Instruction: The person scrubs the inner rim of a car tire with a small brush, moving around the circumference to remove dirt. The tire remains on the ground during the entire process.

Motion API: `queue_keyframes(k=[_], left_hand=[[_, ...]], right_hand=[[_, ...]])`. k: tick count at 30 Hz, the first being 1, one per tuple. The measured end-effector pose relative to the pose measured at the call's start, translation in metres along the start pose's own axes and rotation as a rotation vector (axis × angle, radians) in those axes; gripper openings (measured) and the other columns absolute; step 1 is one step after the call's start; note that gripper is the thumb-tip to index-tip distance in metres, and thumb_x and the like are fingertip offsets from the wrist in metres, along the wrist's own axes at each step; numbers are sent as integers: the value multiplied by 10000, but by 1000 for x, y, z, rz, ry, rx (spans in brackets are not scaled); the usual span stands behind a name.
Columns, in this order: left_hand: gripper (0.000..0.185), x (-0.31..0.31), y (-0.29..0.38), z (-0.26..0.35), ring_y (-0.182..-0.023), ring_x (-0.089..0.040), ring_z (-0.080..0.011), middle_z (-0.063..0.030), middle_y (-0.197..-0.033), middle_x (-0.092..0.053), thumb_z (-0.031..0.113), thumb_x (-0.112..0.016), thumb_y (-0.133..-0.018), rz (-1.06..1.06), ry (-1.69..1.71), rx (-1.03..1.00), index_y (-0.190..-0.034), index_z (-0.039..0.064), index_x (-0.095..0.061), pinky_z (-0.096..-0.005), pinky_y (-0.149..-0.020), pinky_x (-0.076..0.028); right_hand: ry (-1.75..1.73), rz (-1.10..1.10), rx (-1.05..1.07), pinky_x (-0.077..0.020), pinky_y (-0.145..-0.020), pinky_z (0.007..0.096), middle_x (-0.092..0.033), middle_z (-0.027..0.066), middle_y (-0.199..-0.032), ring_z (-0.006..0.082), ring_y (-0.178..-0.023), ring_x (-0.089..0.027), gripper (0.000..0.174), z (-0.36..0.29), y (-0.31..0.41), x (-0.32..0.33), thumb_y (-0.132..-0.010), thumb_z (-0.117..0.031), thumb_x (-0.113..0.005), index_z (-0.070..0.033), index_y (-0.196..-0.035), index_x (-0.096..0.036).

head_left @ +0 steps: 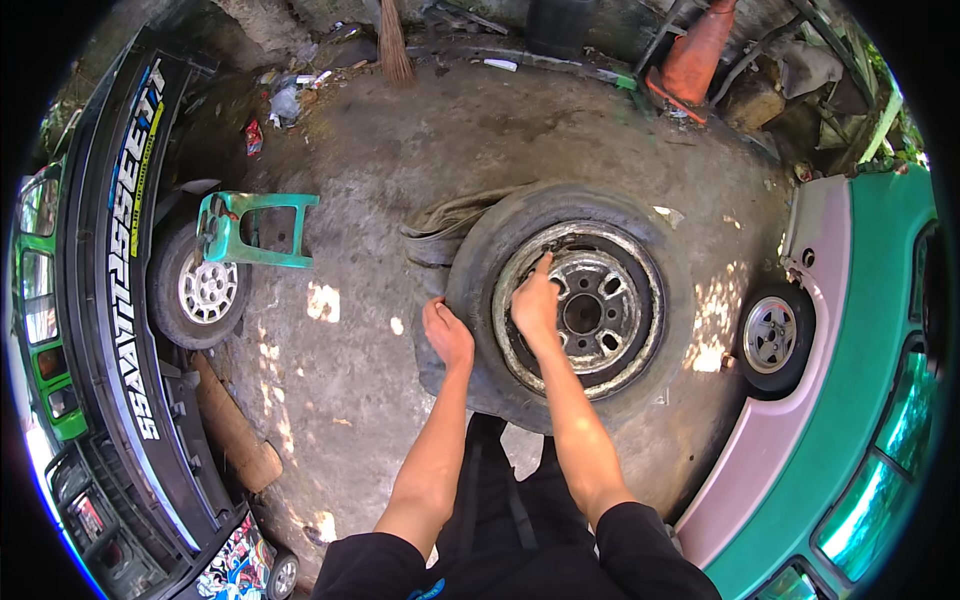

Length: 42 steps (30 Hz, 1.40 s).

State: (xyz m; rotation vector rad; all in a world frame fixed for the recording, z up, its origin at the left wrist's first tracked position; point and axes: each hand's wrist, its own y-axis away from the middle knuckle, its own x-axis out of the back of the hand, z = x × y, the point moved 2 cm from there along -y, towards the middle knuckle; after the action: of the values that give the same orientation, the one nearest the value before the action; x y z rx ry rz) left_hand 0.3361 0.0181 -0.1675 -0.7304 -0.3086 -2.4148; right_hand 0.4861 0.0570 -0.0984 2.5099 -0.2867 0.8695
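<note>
A car wheel [645, 247] lies flat on the ground before me, a dusty tire around a worn, pale-rimmed steel rim [517, 360]. My right hand [536, 300] is over the left part of the rim. Its index finger is extended and touches the rim's inner edge near a small dark part, possibly the valve; the other fingers are curled and partly hidden. At the tire's left side is my left hand [450, 337], flat-fingered, with nothing visible in it. Folded grey-brown material [442, 232], its kind unclear, shows from under the tire on the left.
A green plastic stool [300, 229] stands left, by a dark vehicle's wheel [208, 292]. Below that wheel lies a wooden board [240, 431]. A green and pink vehicle [825, 330] borders the right. Farther off are a broom [394, 45], litter [285, 105] and an orange traffic cone [690, 64].
</note>
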Motion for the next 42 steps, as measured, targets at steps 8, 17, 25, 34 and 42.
queue_keyframes(k=[8,17,25,34,42], left_hand=[[276,1,1,-1,-991,-564,-425,-236,-1039,-609,143,-398,-992,-20,-33,4,-1045,-39,-599,-491,-870,-424],[263,0,-1,2,-994,-564,-419,-231,-1025,-615,135,-404,-989,-21,-33,-2,-1031,-39,-597,-490,-869,-422],[318,0,-1,0,-996,-595,-420,-248,-1057,-640,163,-395,-1003,-36,-48,18,-1074,-46,-624,-464,-882,-442],[276,1,-2,3,-991,-559,-433,-245,-1039,-607,148,-394,-1000,-30,-20,20,-1027,-43,-591,-488,-866,-420],[267,0,-1,5,-982,-560,-430,-237,-1023,-606,140,-400,-994,-7,-27,-7,-1031,-40,-593,-490,-864,-422]], right_hand=[[-79,-6,43,-530,-787,500,-661,329,-812,484,-806,-677,763,3,-1,0,-814,39,-502,164,-1486,-162],[-25,49,31,-533,-718,480,-649,314,-774,453,-735,-671,717,2,-8,1,-820,44,-502,169,-1466,-218],[126,-232,-35,-535,-812,503,-641,387,-839,496,-837,-676,799,-6,-4,6,-810,31,-525,159,-1495,-133],[173,-250,47,-539,-790,514,-647,371,-838,499,-824,-673,818,1,1,-2,-796,39,-539,173,-1487,-120],[278,-300,50,-539,-746,525,-633,354,-751,465,-738,-679,802,7,2,-4,-778,54,-522,145,-1495,-173]])
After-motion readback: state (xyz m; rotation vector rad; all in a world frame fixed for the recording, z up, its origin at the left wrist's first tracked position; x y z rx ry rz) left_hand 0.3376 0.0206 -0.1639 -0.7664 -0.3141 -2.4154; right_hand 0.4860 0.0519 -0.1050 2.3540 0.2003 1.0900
